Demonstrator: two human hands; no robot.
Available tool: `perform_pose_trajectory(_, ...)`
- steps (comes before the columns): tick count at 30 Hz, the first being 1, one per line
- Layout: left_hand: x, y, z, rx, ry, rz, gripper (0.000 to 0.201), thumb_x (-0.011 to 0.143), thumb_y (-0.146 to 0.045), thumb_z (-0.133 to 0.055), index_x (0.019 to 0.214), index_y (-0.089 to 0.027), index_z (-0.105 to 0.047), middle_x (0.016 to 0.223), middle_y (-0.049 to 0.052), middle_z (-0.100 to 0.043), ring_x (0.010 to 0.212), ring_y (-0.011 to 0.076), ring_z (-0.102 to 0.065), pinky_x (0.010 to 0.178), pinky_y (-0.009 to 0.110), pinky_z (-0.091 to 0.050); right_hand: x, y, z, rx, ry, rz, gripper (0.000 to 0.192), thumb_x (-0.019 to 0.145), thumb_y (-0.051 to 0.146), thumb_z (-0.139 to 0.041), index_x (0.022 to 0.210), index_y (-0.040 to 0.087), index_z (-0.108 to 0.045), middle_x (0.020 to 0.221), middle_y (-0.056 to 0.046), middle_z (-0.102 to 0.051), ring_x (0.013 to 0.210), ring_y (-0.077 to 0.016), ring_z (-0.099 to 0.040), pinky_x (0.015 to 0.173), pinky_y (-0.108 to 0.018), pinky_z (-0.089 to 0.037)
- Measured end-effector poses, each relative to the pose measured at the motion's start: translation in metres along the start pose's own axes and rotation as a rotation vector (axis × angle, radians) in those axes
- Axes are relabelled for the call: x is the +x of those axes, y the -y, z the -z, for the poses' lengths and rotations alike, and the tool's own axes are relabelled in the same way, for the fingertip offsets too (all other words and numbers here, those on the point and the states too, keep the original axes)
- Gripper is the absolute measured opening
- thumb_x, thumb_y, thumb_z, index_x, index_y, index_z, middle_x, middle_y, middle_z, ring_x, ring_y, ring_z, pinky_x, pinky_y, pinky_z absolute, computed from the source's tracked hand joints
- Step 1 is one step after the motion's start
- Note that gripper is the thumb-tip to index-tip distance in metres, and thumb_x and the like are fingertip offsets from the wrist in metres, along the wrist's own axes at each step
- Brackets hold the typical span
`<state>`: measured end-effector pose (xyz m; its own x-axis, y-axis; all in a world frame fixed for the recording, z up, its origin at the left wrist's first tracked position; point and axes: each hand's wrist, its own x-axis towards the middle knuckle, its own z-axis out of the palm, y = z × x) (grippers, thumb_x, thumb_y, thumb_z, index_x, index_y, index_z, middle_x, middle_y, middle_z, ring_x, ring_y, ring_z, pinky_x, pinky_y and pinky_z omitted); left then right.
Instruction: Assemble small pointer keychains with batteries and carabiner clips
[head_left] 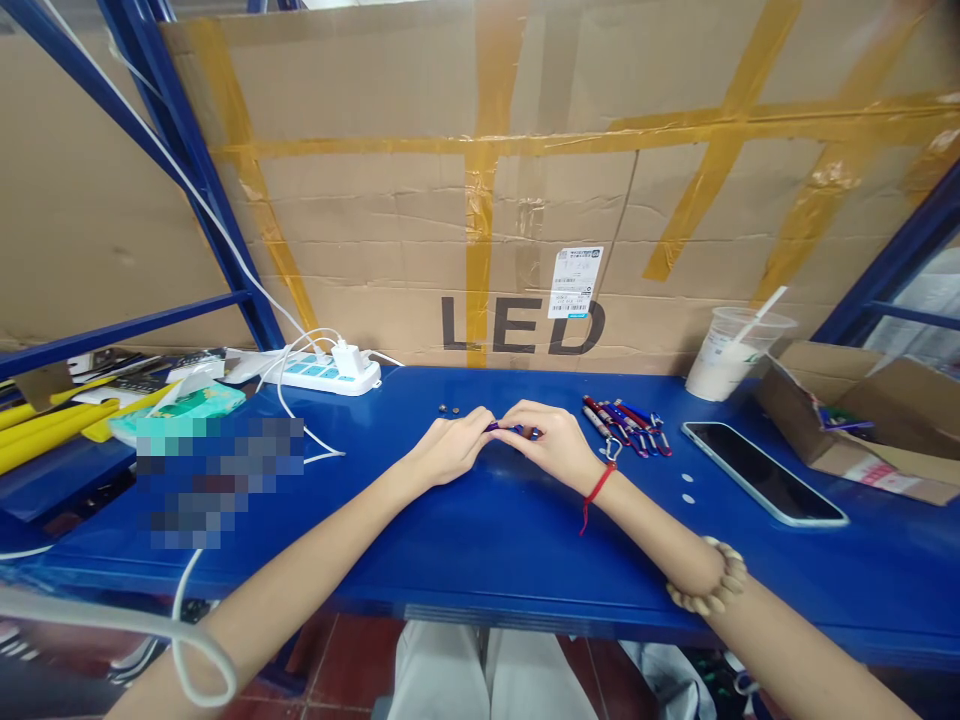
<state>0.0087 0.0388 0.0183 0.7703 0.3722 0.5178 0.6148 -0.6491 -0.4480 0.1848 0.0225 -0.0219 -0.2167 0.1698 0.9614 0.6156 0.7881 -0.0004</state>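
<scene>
In the middle of the blue table, both my hands meet around a slim blue tube (pixel 493 427), mostly covered by fingers. My left hand (pixel 454 445) is closed on its left end. The fingers of my right hand (pixel 551 440) pinch its other end. Just beyond my left hand lie two small dark round pieces (pixel 449 409). Right of my right hand is a loose pile of slim red and blue metal tubes (pixel 634 425) with carabiner clips. One silver clip (pixel 613 450) shows close to my right wrist.
A phone (pixel 765 472), a drink cup (pixel 724 360) with a straw and an open cardboard box (pixel 862 430) stand on the right. At left are a white power strip (pixel 326 371), cables, a green packet (pixel 187 410) and yellow rods (pixel 56 430). Large cardboard (pixel 390 220) closes the back.
</scene>
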Motion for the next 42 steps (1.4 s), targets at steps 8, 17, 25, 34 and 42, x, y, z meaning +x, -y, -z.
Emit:
perform_pose_trajectory(8, 0.006, 0.009, -0.002, 0.006, -0.087, 0.149, 0.031, 0.092, -0.037, -0.02, 0.099, -0.021, -0.046, 0.102, 0.002, -0.058, 0.088, 0.0153, -0.059, 0.063, 0.023, -0.042, 0.003, -0.007, 0.006, -0.035, 0.065, -0.152, 0.024, 0.084, 0.039, -0.052, 0.092, 0.021, -0.065, 0.084, -0.001, -0.065, 0.059, -0.0095, -0.056, 0.052, -0.021, -0.04)
perform_pose_trajectory(17, 0.005, 0.016, 0.004, 0.017, -0.285, 0.253, 0.032, 0.091, -0.04, -0.025, 0.095, -0.02, -0.05, 0.094, 0.003, -0.057, 0.092, 0.0152, -0.053, 0.07, 0.023, -0.043, -0.005, -0.024, -0.01, -0.339, 0.268, -0.016, 0.032, 0.084, 0.041, -0.05, 0.108, 0.024, -0.064, 0.117, -0.01, -0.054, 0.109, -0.0254, -0.045, 0.085, -0.041, -0.04)
perform_pose_trajectory(25, 0.004, 0.014, 0.001, 0.026, -0.221, 0.053, 0.034, 0.09, -0.041, -0.027, 0.099, -0.021, -0.053, 0.096, 0.002, -0.057, 0.091, 0.0138, -0.051, 0.069, 0.022, -0.044, -0.005, -0.023, -0.01, -0.369, 0.294, 0.063, 0.029, 0.087, 0.037, -0.046, 0.107, 0.028, -0.065, 0.127, -0.009, -0.048, 0.115, -0.026, -0.04, 0.091, -0.045, -0.036)
perform_pose_trajectory(34, 0.003, 0.01, 0.002, -0.007, -0.201, 0.019, 0.036, 0.09, -0.042, -0.027, 0.102, -0.021, -0.054, 0.098, 0.003, -0.056, 0.092, 0.014, -0.051, 0.07, 0.023, -0.046, -0.003, -0.024, -0.009, -0.329, 0.294, 0.068, 0.02, 0.085, 0.032, -0.052, 0.095, 0.028, -0.069, 0.12, -0.007, -0.053, 0.112, -0.0238, -0.043, 0.089, -0.041, -0.036)
perform_pose_trajectory(42, 0.003, 0.007, 0.003, -0.04, -0.123, -0.006, 0.04, 0.091, -0.042, -0.023, 0.099, -0.02, -0.055, 0.098, 0.003, -0.057, 0.088, 0.0116, -0.056, 0.062, 0.017, -0.042, -0.003, -0.028, -0.01, -0.298, 0.278, 0.053, 0.017, 0.083, 0.032, -0.056, 0.088, 0.026, -0.071, 0.111, -0.007, -0.057, 0.106, -0.0228, -0.046, 0.086, -0.039, -0.037)
